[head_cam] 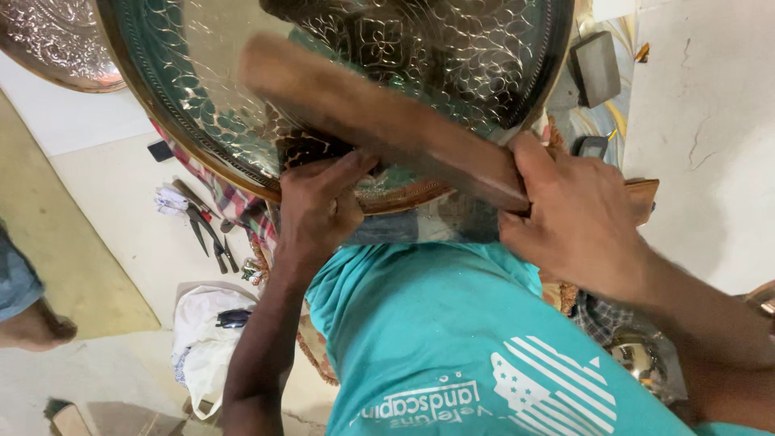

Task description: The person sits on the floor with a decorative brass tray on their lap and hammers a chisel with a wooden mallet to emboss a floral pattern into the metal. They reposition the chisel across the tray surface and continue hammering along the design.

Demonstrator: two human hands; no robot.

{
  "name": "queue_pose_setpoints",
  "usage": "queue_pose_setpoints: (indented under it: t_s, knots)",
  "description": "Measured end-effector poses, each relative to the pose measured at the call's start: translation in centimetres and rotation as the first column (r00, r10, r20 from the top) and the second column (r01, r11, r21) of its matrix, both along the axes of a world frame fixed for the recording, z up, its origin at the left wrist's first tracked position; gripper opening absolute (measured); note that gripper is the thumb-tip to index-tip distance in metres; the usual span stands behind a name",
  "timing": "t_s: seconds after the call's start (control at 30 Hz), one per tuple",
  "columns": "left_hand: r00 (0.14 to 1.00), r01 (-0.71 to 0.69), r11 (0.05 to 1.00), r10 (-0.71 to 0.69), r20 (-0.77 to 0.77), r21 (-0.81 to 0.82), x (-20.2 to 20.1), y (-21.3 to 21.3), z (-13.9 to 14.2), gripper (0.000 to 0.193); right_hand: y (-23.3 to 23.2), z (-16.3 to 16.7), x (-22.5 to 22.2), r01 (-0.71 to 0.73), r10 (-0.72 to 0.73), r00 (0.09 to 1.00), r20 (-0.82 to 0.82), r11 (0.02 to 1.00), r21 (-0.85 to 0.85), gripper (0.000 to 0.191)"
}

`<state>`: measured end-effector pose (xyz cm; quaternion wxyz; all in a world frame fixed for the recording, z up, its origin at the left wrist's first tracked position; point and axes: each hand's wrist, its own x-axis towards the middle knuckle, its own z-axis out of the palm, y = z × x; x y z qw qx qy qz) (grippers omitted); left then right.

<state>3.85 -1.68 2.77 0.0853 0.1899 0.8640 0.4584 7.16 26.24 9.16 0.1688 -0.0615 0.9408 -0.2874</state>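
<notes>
A large round metal tray [202, 89] with an engraved floral pattern leans against my lap, filling the upper half of the view. My right hand [577, 218] grips a thick wooden mallet [379, 117] that lies slanted across the tray's face. My left hand [323, 202] pinches a small tool, mostly hidden by my fingers, against the tray's lower rim just under the mallet. My teal shirt [436, 339] fills the lower middle.
A second engraved tray [56, 40] shows at the top left. Pliers and small hand tools [206, 226] lie on the pale floor at left, with a white cloth bag [206, 339] below them. Another person's foot [36, 323] is at the far left edge. A dark block [596, 69] sits at upper right.
</notes>
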Motion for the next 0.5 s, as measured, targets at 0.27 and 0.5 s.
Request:
queue_pose_setpoints:
  t_s: [0.27, 0.5]
  knots:
    - [0.999, 0.013, 0.997, -0.015, 0.032, 0.078, -0.2, 0.2, 0.6, 0.044, 0.8, 0.2, 0.5, 0.173, -0.164, 0.985, 0.058, 0.949, -0.262, 0.039]
    - [1.0, 0.004, 0.999, -0.004, 0.004, 0.032, 0.0, 0.1, 0.1, 0.039, 1.1, 0.7, 0.7, -0.034, 0.027, 0.996, 0.088, 0.996, 0.078, 0.048]
